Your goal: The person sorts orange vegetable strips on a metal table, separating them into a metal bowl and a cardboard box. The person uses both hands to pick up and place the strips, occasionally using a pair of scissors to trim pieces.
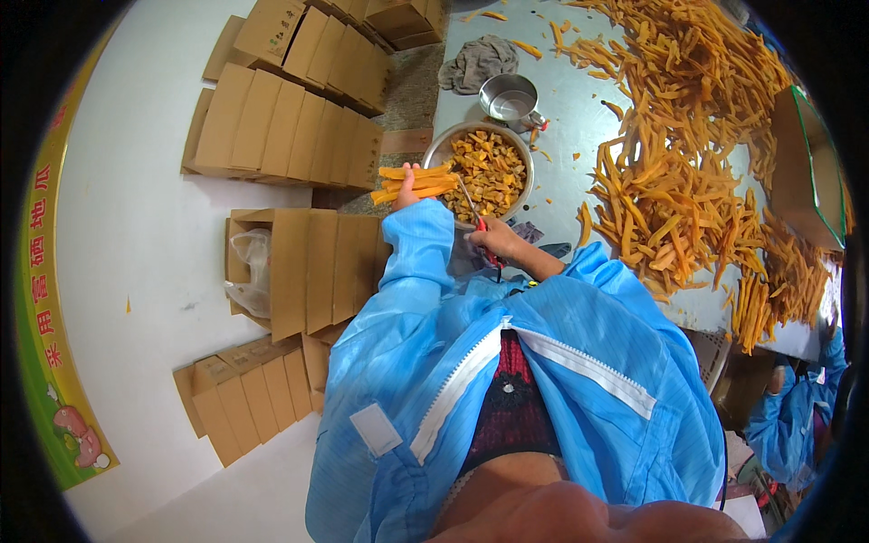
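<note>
My left hand (409, 189) grips a small bundle of orange dried sweet potato strips (415, 182) at the left rim of a round metal bowl (529, 170). The bowl holds many short cut pieces (492, 163). In my right hand (494, 239) are red-handled scissors (481, 222), their blades pointing up and left to the right ends of the held strips, over the bowl. Whether the blades touch the strips is hard to tell. Large heaps of loose strips (669, 217) lie on the metal table (567, 163) to the right.
Behind the bowl stand a metal cup (509, 98) and a crumpled grey cloth (478, 63). Rows of cardboard boxes (285, 129) stand at left, one holding a clear plastic bag (251, 271). A green-edged box (804, 166) is at far right. Another person in blue (791, 421) is at lower right.
</note>
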`<action>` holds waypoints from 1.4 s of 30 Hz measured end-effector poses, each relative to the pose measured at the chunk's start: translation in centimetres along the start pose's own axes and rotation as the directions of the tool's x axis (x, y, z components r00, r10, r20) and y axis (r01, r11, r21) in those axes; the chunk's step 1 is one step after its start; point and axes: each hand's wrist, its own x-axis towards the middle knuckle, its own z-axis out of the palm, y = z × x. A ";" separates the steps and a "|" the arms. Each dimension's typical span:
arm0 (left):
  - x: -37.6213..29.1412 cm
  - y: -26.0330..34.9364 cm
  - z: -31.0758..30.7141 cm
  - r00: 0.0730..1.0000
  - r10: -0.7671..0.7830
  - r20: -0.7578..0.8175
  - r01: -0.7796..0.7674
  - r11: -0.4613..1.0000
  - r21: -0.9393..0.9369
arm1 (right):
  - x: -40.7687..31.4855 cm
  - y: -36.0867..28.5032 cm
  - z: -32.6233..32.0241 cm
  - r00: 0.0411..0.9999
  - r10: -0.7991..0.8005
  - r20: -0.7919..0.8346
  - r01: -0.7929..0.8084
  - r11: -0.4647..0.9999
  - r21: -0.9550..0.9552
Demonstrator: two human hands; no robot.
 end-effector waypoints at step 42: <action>-4.7 0.0 -2.5 0.999 -0.014 -0.040 -0.011 0.827 -0.562 | -2.2 -0.3 2.4 0.962 -0.274 -0.018 0.261 0.933 -0.248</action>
